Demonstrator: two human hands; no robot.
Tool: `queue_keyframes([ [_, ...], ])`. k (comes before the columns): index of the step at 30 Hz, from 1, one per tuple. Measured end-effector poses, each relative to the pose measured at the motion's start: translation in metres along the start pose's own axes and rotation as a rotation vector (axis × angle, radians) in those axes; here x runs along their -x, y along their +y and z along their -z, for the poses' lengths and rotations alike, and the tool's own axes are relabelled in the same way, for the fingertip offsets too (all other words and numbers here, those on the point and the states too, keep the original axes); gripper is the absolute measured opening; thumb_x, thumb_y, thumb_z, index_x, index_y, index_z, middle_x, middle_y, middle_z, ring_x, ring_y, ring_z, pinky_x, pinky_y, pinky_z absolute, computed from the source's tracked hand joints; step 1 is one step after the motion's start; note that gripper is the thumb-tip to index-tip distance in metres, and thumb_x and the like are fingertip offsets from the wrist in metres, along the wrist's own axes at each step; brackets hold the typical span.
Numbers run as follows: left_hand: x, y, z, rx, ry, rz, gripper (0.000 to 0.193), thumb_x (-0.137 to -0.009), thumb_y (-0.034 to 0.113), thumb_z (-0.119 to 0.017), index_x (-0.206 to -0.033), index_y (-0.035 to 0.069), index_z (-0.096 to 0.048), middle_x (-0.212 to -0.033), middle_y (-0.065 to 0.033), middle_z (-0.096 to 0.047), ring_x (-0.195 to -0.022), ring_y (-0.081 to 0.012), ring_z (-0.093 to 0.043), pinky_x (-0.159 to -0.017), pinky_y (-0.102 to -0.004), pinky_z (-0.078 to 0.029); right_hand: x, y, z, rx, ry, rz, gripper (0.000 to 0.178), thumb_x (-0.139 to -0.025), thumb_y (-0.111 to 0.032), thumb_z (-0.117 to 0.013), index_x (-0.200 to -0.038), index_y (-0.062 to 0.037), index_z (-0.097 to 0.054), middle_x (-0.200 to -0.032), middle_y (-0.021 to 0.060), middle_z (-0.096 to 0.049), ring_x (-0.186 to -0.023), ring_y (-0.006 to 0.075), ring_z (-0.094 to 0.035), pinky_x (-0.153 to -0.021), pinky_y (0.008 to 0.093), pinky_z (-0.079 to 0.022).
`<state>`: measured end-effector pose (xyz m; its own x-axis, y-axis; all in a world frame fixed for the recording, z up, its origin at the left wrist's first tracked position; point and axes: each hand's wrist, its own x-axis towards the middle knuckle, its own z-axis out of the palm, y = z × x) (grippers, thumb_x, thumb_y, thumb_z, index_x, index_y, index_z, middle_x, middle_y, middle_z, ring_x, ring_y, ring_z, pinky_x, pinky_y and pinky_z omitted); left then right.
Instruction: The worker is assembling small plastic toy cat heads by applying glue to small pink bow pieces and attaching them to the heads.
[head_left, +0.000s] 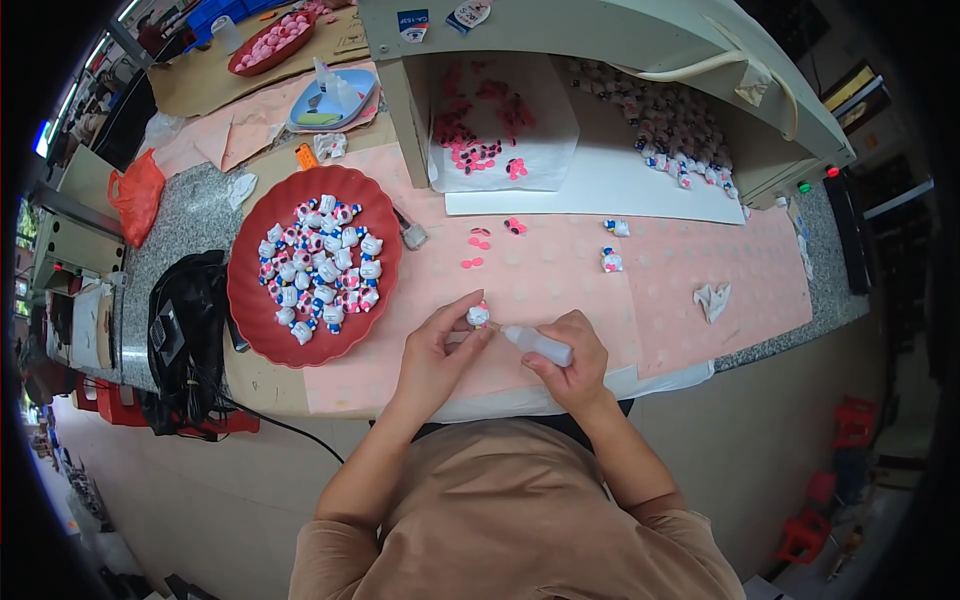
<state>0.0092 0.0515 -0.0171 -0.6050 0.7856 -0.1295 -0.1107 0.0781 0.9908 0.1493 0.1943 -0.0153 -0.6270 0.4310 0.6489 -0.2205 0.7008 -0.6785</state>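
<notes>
My left hand (pixel 443 345) is closed on a small white cat-like figurine (pixel 478 314), pinched between thumb and fingertips above the pink-covered table. In my right hand (pixel 573 362) is a translucent squeeze bottle (pixel 540 345), held tilted with its narrow nozzle pointing left at the figurine. Whether the tip touches the figurine is too small to tell. Just beyond my hands lie several small pink pieces (pixel 472 264) on the cloth. Two more figurines, one of them blue and white (pixel 612 260), rest to the right of these.
At the left, a red scalloped tray (pixel 245 320) holds many figurines. Ahead stands a pale open-fronted cabinet (pixel 600 28); inside are pink pieces on a white sheet (pixel 560 170) and rows of figurines (pixel 680 130). A crumpled tissue (pixel 712 302) lies right, a black bag (pixel 185 330) far left.
</notes>
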Motion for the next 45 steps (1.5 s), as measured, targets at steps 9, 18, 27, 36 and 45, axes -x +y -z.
queue_keyframes([
  [9, 0.0, 0.003, -0.001, -0.028, -0.003, -0.023, 0.047, -0.088, 0.002, -0.066, -0.133, 0.006, -0.055, -0.116, -0.0065, -0.06, -0.097, -0.0108, -0.061, -0.078, -0.0245, -0.055, -0.001, 0.0, 0.0, -0.012, -0.007, -0.004, 0.043, -0.069, -0.021, -0.085, -0.099, -0.005, -0.059, -0.077, 0.0105, -0.061, -0.066, 0.0263, -0.056, -0.058, 0.0349, -0.045],
  [18, 0.0, 0.002, 0.001, 0.089, -0.035, 0.008, 0.048, -0.089, -0.003, -0.061, -0.135, 0.003, -0.049, -0.112, -0.0064, -0.061, -0.098, -0.0108, -0.061, -0.08, -0.0239, -0.054, 0.001, -0.001, 0.002, -0.005, -0.02, -0.039, 0.038, -0.07, -0.017, -0.084, -0.097, -0.0039, -0.059, -0.076, 0.0109, -0.059, -0.065, 0.0262, -0.054, -0.057, 0.0343, -0.044],
  [27, -0.001, 0.009, 0.002, 0.162, -0.056, 0.029, 0.039, -0.089, -0.005, -0.06, -0.126, 0.0, -0.049, -0.115, -0.0065, -0.059, -0.102, -0.0136, -0.061, -0.086, -0.0259, -0.053, 0.002, 0.001, 0.002, -0.025, 0.025, -0.054, 0.038, -0.071, -0.016, -0.084, -0.097, -0.0036, -0.059, -0.076, 0.0116, -0.058, -0.066, 0.0257, -0.056, -0.056, 0.0335, -0.045],
  [36, 0.0, 0.013, 0.001, 0.221, -0.063, 0.069, 0.035, -0.09, -0.005, -0.059, -0.123, -0.002, -0.047, -0.113, -0.0091, -0.059, -0.106, -0.0166, -0.062, -0.089, -0.0276, -0.052, 0.002, 0.001, 0.001, -0.037, 0.011, -0.058, 0.039, -0.071, -0.017, -0.084, -0.098, -0.0042, -0.059, -0.077, 0.0116, -0.059, -0.066, 0.0257, -0.056, -0.057, 0.0333, -0.045],
  [45, -0.001, 0.015, 0.0, 0.209, -0.055, 0.071, 0.034, -0.09, -0.005, -0.06, -0.122, -0.002, -0.047, -0.113, -0.0093, -0.06, -0.106, -0.016, -0.062, -0.089, -0.0266, -0.052, 0.001, 0.001, 0.002, -0.02, 0.021, -0.093, 0.037, -0.071, -0.015, -0.083, -0.097, -0.0036, -0.059, -0.077, 0.0119, -0.059, -0.067, 0.0263, -0.057, -0.058, 0.034, -0.046],
])
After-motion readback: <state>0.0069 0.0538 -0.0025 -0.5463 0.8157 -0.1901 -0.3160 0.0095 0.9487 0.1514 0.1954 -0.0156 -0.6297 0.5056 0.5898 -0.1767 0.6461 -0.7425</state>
